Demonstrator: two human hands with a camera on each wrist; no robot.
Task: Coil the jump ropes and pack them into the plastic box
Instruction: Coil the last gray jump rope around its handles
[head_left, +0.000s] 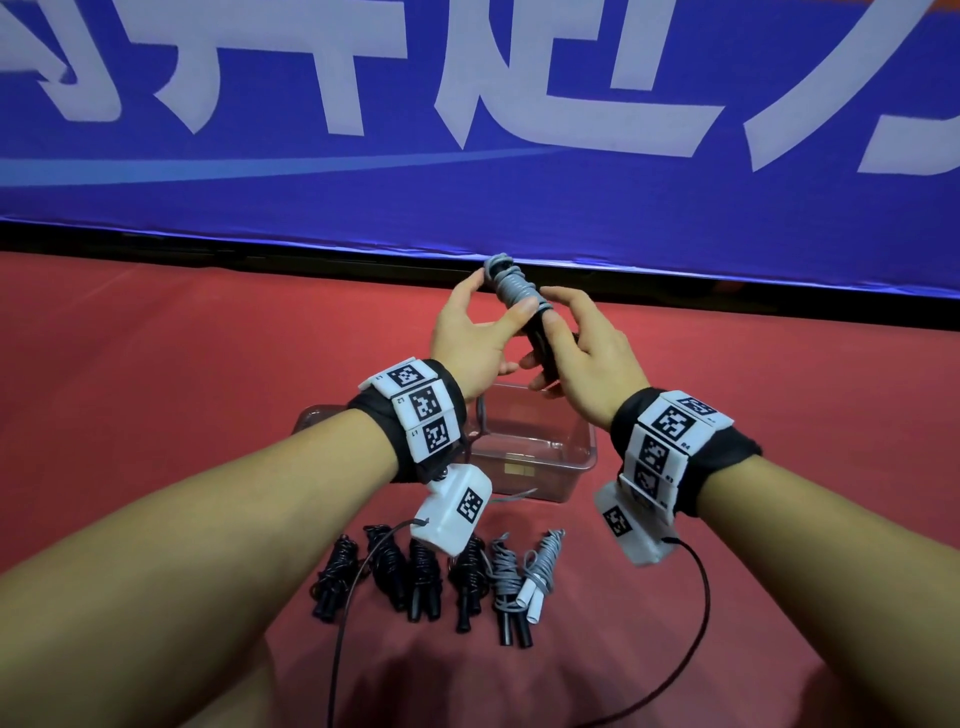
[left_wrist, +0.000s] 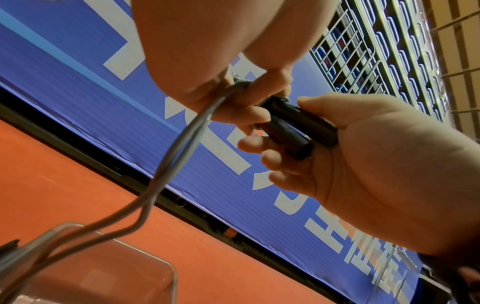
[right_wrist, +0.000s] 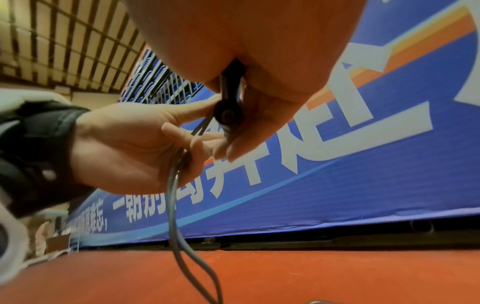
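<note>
— Ropes (head_left: 441, 577), six coiled bundles, lie in a row on the red floor (head_left: 156, 364) nearest to us: four black ones, then one grey with black handles, then one grey with white handles.

— And the box (head_left: 540, 457)?

— Just behind the row, clear plastic, standing on the floor under the two hands. I cannot tell if something is already inside.

— What do the hands hold?

— Above the box, one more rope (head_left: 511, 288), grey cord wound around two black handles (left_wrist: 296, 125). The right hand (head_left: 582, 358) has its fingers curled around the lower part of the handles. The left hand (head_left: 472, 338) pinches the wound part with thumb and fingers, close to the top.

— Is the cord all wound?

— No. A loose loop (left_wrist: 166, 164) hangs down from the left hand, two strands side by side, reaching the box rim. Both wrists wear black bands (head_left: 395, 421) with white marker tiles.

— And farther?

— A blue banner (head_left: 467, 156) with big white characters stands along the floor edge. Behind it, in the wrist views, I see rows of blue seats (left_wrist: 376, 61).
</note>
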